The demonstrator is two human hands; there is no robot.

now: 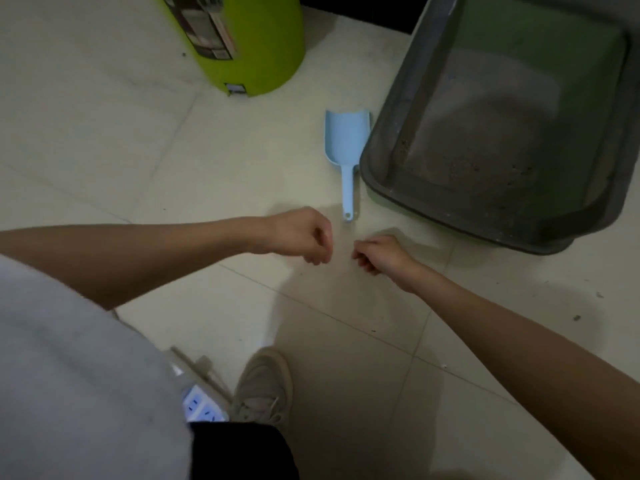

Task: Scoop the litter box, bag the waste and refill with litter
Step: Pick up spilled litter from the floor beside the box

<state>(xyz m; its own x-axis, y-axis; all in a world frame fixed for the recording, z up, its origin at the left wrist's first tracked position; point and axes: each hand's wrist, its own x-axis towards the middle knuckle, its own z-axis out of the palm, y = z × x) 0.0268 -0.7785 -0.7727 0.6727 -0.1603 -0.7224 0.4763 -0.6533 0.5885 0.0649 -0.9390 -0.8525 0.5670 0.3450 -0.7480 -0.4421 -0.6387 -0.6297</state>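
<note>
A light blue litter scoop (346, 150) lies flat on the tiled floor (121, 150), handle end just beyond both hands, touching neither. The left hand (301, 235) and right hand (379, 252) hover close together above the floor, fingers curled, holding nothing visible. The grey litter box (381, 157), thinly lined with litter, sits just right of the scoop; a lime-green bin (263, 46) stands at the floor's far edge.

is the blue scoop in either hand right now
No, the blue scoop lies on the floor beside the litter box, ahead of both hands.
</note>
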